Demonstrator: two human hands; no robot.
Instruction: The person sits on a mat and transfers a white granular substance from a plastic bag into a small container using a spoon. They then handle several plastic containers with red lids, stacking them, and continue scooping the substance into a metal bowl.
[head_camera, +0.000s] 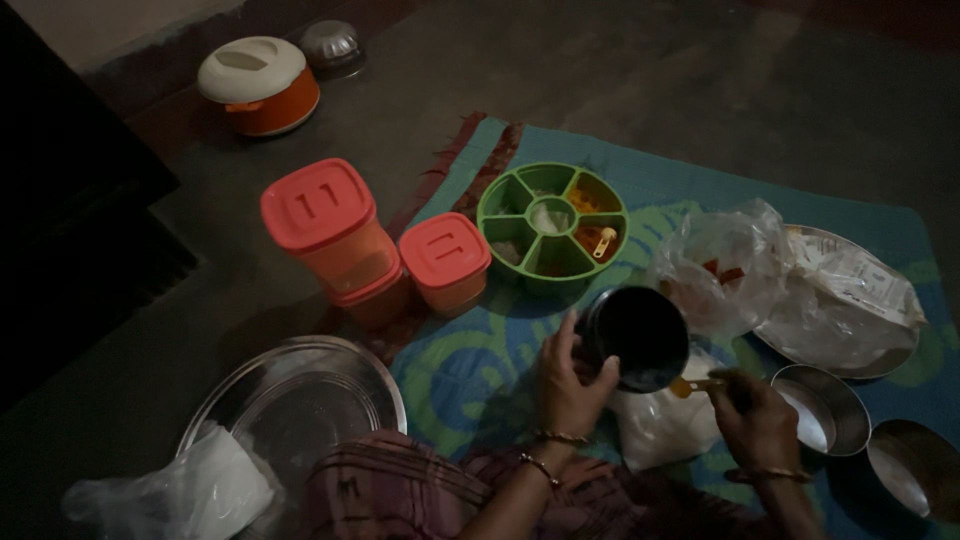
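My left hand (567, 385) grips a dark round container (638, 336), tilted so its open mouth faces me, above the patterned mat. My right hand (755, 420) pinches the handle of a small orange spoon (690, 386) just below the container's rim. A white plastic bag of pale powder (660, 425) lies under both hands. A small steel bowl (825, 405) sits right beside my right hand. Behind the container stands a round green spice box (552, 222) with several compartments and a small spoon in one.
Three orange lidded tubs (335, 230) stand left of the spice box. A big steel plate (300, 400) with a white bag (185, 495) lies at the lower left. Crumpled plastic bags (730, 265) and a steel plate (855, 300) are at the right. An orange casserole pot (260, 85) stands far back.
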